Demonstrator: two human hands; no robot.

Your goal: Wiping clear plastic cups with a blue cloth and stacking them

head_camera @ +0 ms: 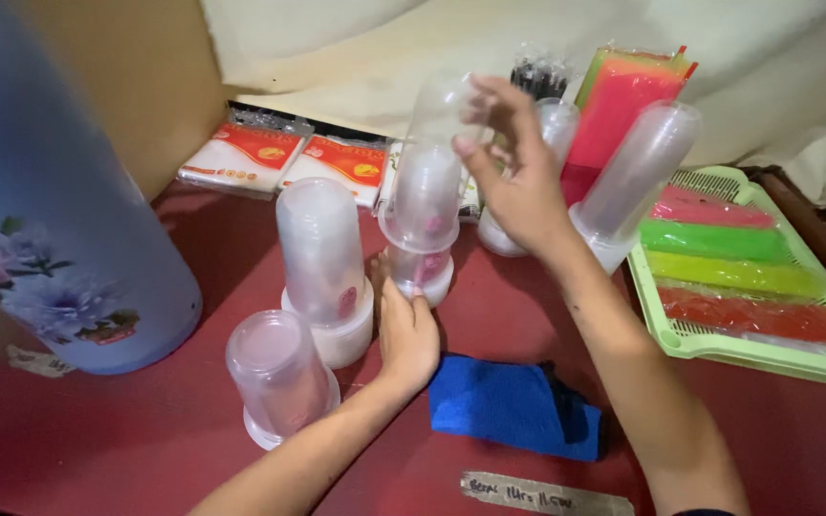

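Dim, warm indoor light, soft and even. Weak shadows under the blue cloth (513, 406) and beside the big flowered jug (54, 210). Pale sheen on the red table (193, 430) near the lower left. Raised right hand (513, 177) smeared with motion blur, and so is the clear cup (442, 110) at its fingertips. Jug at the left edge is soft and bulges with wide-lens stretch. Bright bags in the green tray (719, 349) look oversaturated. Fine detail is mushy throughout.
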